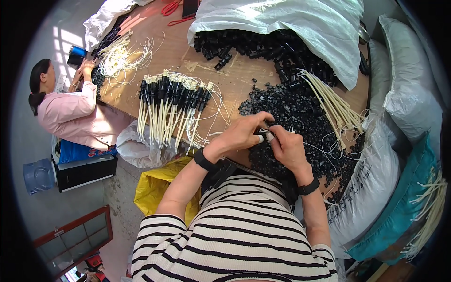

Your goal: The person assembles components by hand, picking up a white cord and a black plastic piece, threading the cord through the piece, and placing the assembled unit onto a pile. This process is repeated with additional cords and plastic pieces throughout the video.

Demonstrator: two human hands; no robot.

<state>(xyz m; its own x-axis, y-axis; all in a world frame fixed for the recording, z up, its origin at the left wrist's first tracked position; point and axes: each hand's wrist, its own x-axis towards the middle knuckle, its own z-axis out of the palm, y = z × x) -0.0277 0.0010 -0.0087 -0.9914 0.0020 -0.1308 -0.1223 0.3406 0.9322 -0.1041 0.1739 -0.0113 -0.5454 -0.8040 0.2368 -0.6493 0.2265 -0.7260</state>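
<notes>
Above the pile of small black plastic parts (268,101), my left hand (240,133) and my right hand (290,149) meet with bent, closed fingers. A thin white cord (264,131) runs between the fingertips, and both hands pinch it. Anything else inside the fingers is hidden. White coverings show on digits of both hands. Left of my hands lies a row of cream rods with black fittings (174,96) on their far ends and thin cords trailing off. To the right, a bundle of bare cream rods with cords (332,105) rests across the black parts.
A white woven sack (277,16) spills larger black fittings (235,44) onto the wooden table (183,47). Full sacks (408,70) line the right side. A yellow bag (159,188) hangs at the near edge. At far left, a person in pink (70,110) works beside tangled cords (117,61).
</notes>
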